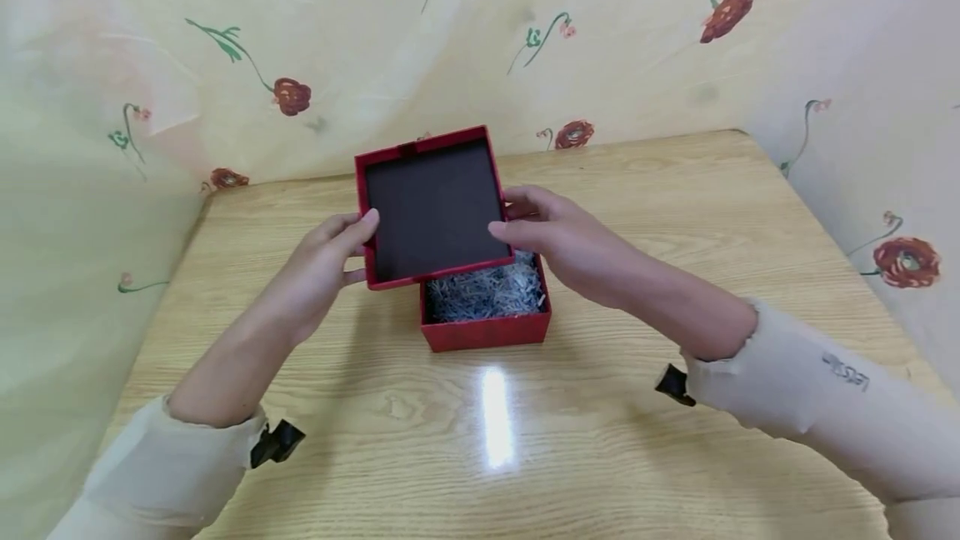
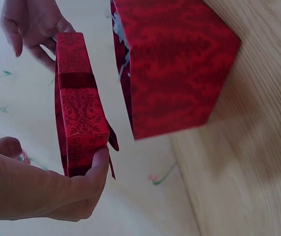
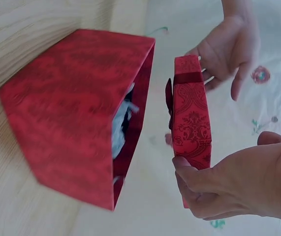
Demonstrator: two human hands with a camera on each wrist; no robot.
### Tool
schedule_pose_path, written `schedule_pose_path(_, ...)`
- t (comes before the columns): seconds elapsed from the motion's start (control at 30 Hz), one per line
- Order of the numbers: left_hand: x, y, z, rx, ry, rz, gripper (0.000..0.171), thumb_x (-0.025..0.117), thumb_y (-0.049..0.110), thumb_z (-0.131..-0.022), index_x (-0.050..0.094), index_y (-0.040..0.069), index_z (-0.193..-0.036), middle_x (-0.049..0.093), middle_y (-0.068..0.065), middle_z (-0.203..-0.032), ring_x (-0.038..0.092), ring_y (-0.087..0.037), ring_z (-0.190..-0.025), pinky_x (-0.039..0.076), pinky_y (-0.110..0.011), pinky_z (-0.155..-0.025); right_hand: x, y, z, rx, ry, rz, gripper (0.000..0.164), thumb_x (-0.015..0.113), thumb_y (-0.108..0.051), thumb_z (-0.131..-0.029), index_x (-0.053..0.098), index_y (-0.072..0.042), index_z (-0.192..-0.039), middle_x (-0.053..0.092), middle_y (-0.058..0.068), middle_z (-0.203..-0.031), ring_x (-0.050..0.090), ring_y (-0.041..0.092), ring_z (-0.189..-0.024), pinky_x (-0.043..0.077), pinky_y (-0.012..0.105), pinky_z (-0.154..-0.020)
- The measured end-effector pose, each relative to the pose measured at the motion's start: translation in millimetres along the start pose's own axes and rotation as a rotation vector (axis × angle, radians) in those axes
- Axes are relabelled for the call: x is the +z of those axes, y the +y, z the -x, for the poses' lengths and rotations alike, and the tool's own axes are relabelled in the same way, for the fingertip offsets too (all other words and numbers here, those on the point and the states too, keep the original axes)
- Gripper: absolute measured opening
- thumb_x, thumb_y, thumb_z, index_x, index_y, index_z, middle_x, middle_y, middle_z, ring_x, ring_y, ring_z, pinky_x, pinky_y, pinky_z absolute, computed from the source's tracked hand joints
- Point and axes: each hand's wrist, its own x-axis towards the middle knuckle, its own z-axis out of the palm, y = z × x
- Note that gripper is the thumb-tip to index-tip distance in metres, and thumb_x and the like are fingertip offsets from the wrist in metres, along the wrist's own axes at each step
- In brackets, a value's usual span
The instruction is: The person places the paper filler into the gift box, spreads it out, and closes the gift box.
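A red box lid (image 1: 438, 211) is held in the air, its black inside facing the head camera. My left hand (image 1: 318, 261) grips its left edge, thumb over the rim and fingers behind. At the opposite edge, my right hand (image 1: 566, 240) holds the lid the same way. Below and partly behind it, the patterned red box (image 1: 487, 332) stands on the table with its top uncovered. Pale shredded paper (image 1: 487, 294) fills the box; the lid hides its back part. In the left wrist view, a dark red ribbon (image 2: 76, 79) crosses the lid's patterned side.
The box stands on a light wooden table (image 1: 405, 457), which shows a bright reflection in front of it. Cream cloth (image 1: 360, 40) with printed red flowers hangs behind and along both sides. Black pieces (image 1: 277, 442) stick out from the cuffs of both pale sleeves (image 1: 810, 382).
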Motion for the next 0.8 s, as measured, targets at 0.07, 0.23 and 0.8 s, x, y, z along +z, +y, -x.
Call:
schedule_pose_path(0.07, 7.0, -0.5, -2.7, -0.001, -0.008, 0.021, 0.08, 0.044, 0.049, -0.099, 0.008, 0.001, -0.153, 0.024, -0.012, -0.152, 0.027, -0.029, -0.137, 0.024, -0.045, -0.115, -7.1, 1.2, 4.5, -0.001, -0.006, 0.014, 0.065, 0.053, -0.022, -0.099, 0.019, -0.005, -0.152, 0.029, 0.012, -0.145, 0.025, 0.028, -0.135, 0.019, 0.048, -0.115)
schedule_pose_path(0.23, 19.4, -0.4, -8.8, -0.019, -0.027, 0.02, 0.079, 0.045, 0.05, -0.098, 0.011, 0.004, -0.153, 0.026, -0.01, -0.152, 0.035, -0.031, -0.134, 0.02, -0.05, -0.115, -19.8, 4.1, 12.9, 0.015, -0.007, 0.029, 0.067, 0.053, -0.024, -0.099, 0.016, -0.005, -0.152, 0.028, 0.013, -0.145, 0.024, 0.03, -0.135, 0.016, 0.05, -0.116)
schedule_pose_path(0.8, 27.7, 5.5, -13.1, 0.042, -0.035, 0.02, 0.078, 0.046, 0.05, -0.098, 0.014, 0.006, -0.153, 0.024, -0.005, -0.155, 0.042, -0.03, -0.132, 0.022, -0.047, -0.116, -36.7, 5.2, 12.7, -0.076, -0.014, -0.086, 0.055, 0.049, -0.019, -0.1, 0.028, 0.004, -0.146, 0.034, 0.017, -0.144, 0.033, 0.029, -0.136, 0.017, 0.043, -0.117)
